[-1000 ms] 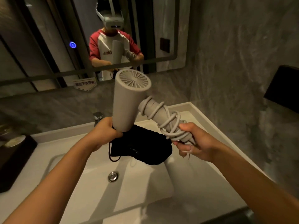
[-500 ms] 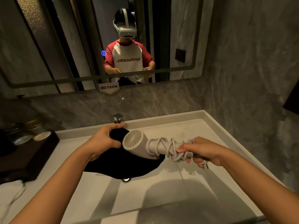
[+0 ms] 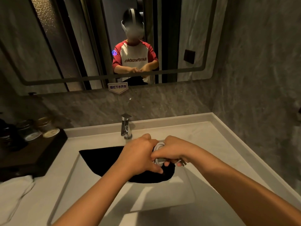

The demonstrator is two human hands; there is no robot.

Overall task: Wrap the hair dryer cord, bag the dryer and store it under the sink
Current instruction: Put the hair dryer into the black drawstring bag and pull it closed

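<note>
A black cloth bag (image 3: 104,159) lies across the white sink basin (image 3: 162,198). The grey hair dryer (image 3: 158,146) is mostly hidden inside the bag's mouth; only its cord-wrapped handle end shows between my hands. My left hand (image 3: 140,155) grips the bag's edge at the opening. My right hand (image 3: 172,150) is closed around the wrapped handle, with the plug (image 3: 183,162) sticking out under its fingers.
A chrome tap (image 3: 125,126) stands just behind my hands. A dark tray (image 3: 32,154) with jars and cups sits on the counter at the left, a white towel (image 3: 14,193) in front of it. A mirror and grey stone walls close the back and right.
The dryer was held upright above the bag, then tipped flat; now its body has gone into the bag. Both hands have come together at the bag's mouth.
</note>
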